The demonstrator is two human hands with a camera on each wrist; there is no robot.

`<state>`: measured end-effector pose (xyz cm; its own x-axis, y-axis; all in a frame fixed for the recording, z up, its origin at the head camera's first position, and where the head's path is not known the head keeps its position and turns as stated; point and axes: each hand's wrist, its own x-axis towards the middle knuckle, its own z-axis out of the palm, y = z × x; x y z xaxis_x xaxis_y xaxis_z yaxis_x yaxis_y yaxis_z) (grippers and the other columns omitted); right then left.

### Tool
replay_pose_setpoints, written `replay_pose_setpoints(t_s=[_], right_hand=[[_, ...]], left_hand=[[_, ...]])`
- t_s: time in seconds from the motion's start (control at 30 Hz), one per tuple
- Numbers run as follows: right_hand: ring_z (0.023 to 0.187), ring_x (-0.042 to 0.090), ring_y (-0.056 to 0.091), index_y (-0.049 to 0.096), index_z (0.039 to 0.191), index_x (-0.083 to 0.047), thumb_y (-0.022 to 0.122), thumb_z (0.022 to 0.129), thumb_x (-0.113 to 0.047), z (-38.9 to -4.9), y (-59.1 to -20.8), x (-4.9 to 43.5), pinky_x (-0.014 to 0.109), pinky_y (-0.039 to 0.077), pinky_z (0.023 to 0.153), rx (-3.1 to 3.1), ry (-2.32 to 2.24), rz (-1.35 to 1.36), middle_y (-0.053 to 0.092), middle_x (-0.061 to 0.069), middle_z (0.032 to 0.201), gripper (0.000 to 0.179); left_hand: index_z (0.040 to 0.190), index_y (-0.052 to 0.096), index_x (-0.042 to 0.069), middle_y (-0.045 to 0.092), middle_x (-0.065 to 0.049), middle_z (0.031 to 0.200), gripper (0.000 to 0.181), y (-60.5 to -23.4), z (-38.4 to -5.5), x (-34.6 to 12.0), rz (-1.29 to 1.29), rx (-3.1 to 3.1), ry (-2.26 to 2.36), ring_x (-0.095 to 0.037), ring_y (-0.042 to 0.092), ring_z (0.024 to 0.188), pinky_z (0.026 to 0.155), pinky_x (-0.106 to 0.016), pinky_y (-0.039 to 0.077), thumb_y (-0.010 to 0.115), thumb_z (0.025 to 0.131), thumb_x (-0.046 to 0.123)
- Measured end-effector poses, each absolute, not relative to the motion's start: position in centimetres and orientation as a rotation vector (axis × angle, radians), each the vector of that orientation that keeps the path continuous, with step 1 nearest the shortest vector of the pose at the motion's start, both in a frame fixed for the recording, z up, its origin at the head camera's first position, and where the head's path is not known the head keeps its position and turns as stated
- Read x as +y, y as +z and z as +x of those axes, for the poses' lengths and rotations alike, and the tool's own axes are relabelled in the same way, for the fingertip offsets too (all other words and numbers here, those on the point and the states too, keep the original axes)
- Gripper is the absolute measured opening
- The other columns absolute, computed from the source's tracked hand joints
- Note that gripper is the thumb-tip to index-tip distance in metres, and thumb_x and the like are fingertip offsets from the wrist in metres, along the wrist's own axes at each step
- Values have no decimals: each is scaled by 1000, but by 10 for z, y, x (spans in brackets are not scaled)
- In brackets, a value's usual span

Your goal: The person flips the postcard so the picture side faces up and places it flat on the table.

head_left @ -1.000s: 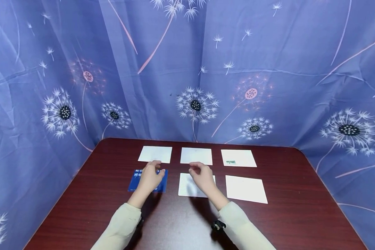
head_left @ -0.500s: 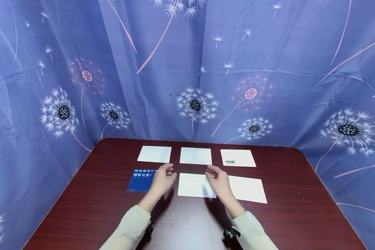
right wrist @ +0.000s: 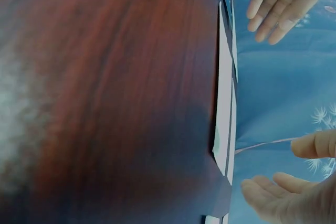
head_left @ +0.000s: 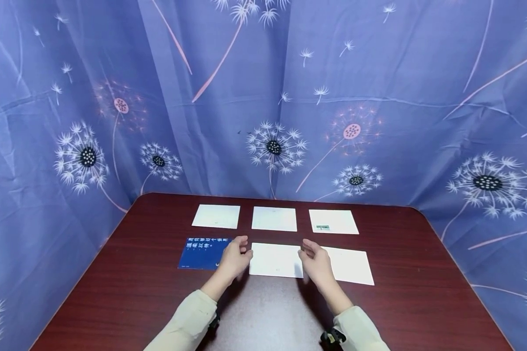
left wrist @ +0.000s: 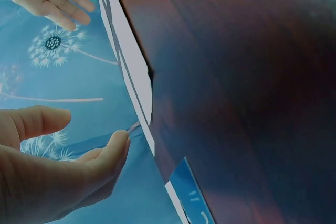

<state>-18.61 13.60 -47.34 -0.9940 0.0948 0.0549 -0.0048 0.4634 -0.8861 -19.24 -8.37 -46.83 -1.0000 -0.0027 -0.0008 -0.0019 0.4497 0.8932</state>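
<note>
A white card [head_left: 275, 261] lies flat in the middle of the front row. By its left end my left hand [head_left: 233, 261] hovers with relaxed fingers, partly covering the blue card [head_left: 199, 254] printed with white characters. At the opposite end is my right hand [head_left: 318, 267], fingers loosely bent, in front of part of another white card [head_left: 353, 268]. Both wrist views show a gap between thumb and fingers, with nothing held; the left hand [left wrist: 68, 177] and right hand [right wrist: 294, 198] appear raised above the table surface.
Behind, a second row holds three white cards: left [head_left: 216, 216], middle [head_left: 274, 219] and right [head_left: 335, 219], the last bearing a small green picture. The dark red-brown table [head_left: 127, 292] meets a blue dandelion-patterned curtain [head_left: 228, 161] at the back and sides.
Both hands have moved right and slightly nearer, from over the blue card and middle card to the middle card's two ends. More of the blue card now shows. The cards keep their places.
</note>
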Motion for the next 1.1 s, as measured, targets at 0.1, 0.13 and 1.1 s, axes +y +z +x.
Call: replay_pose_setpoints(t_s=[0.1, 0.13, 1.1], right_hand=[[116, 44, 54, 51, 129, 12, 55, 92, -4, -184, -474, 138, 48, 47, 95, -2610, 1598, -123, 57, 30, 125, 41], [116, 44, 54, 51, 130, 12, 54, 92, -4, -184, -475, 138, 49, 47, 95, -2617, 1603, -141, 56, 30, 126, 41], [112, 45, 54, 45, 128, 20, 55, 89, -7, -174, -477, 131, 46, 49, 92, -2600, 1824, -202, 53, 35, 122, 49]], left_hand=[[130, 49, -11, 56, -27, 123, 47, -471, -191, -82, -8, -2673, -1659, -40, 56, 111, 86, -45, 51, 60, 86, 0], [130, 49, -11, 56, -28, 122, 47, -472, -190, -81, -16, -2675, -1658, -40, 56, 111, 86, -45, 51, 60, 86, 0], [130, 43, -17, 53, -33, 122, 52, -481, -192, -73, 15, -2720, -1768, -42, 55, 108, 88, -49, 50, 59, 83, -2]])
